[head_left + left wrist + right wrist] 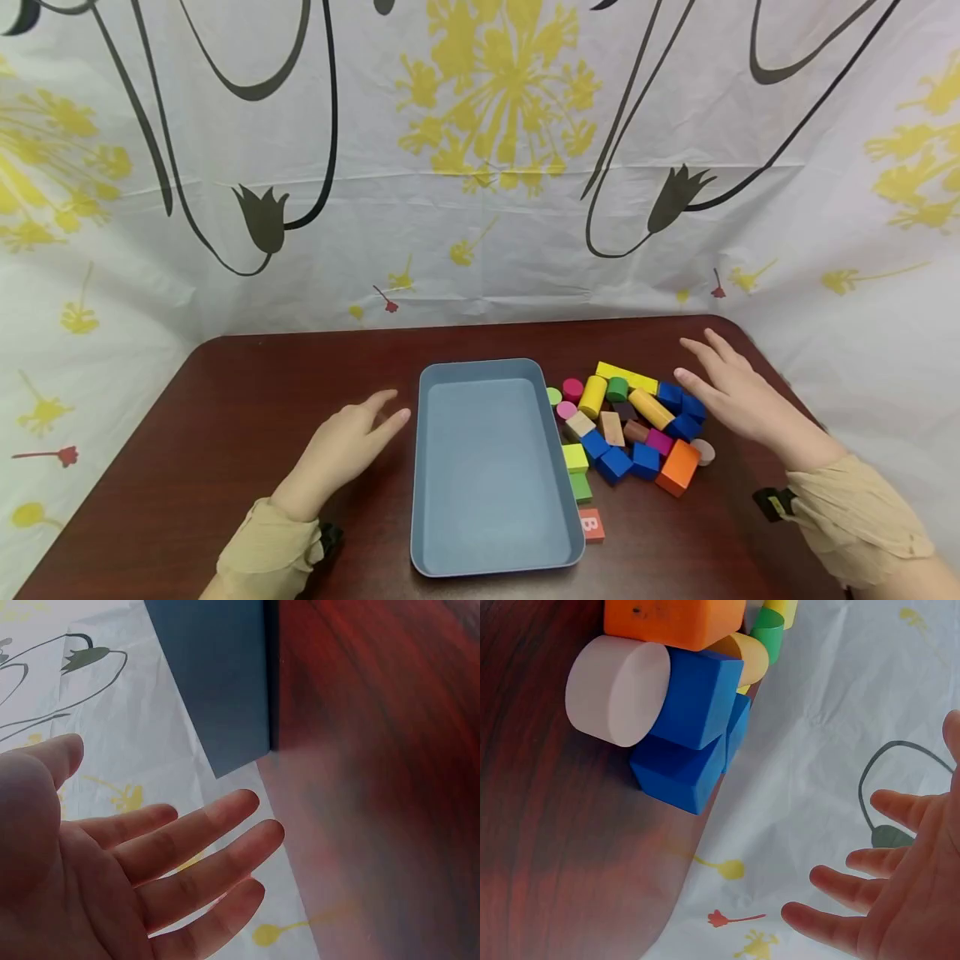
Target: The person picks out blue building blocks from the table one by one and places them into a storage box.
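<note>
A blue-grey tray [491, 467] lies on the dark wooden table with nothing in it. Just left of it, my left hand [343, 450] hovers with relaxed fingers, holding nothing; its spread fingers also show in the left wrist view, near the tray's side [225, 682]. Along the tray's right side lies a group of coloured blocks, among them an orange block [678, 468], a blue cube [614, 465] and a yellow cylinder [592, 397]. My right hand [738, 396] is held beyond the group's right edge, fingers extended and apart from the blocks. In the right wrist view a pale round block [615, 690] touches blue ones.
A red block with a letter B [592, 525] and a green block [581, 487] lie close against the tray's right wall. White patterned cloth [480, 250] hangs behind and beside the table [187, 450]. Dark wristbands sit at both cuffs.
</note>
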### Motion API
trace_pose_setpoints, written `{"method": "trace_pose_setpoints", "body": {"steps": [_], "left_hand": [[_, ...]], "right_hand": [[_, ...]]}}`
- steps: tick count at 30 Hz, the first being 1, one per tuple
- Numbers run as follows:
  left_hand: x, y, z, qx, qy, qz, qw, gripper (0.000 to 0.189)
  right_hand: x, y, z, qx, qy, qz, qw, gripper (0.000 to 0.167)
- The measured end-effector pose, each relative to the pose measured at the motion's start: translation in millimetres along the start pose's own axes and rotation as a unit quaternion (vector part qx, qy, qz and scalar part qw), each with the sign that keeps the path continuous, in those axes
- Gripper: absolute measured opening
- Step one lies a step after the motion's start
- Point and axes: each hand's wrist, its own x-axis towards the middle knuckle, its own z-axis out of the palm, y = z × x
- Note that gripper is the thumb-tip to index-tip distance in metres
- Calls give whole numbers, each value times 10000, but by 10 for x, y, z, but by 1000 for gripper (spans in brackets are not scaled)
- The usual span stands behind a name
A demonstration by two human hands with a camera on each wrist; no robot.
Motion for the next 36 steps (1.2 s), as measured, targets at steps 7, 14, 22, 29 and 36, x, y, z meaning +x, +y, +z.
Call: {"method": "trace_pose_setpoints", "body": {"steps": [7,14,22,29,36], "left_hand": [[41,40,91,-342,30,-273,9990,63],[117,13,188,-1158,-56,-531,9918,62],[185,-30,292,-2480,-128,-716,9660,58],[208,-35,347,-3032,-147,-680,9504,65],[236,-33,404,-3544,-274,-729,9318,69]], "right_hand": [[43,60,44,31,-53,130,9999,68],[54,77,78,1,-131,219,9997,71],[66,94,107,-76,-168,242,9995,72],[84,119,90,-155,-174,278,9993,73],[123,183,116,-155,-213,347,9990,73]]}}
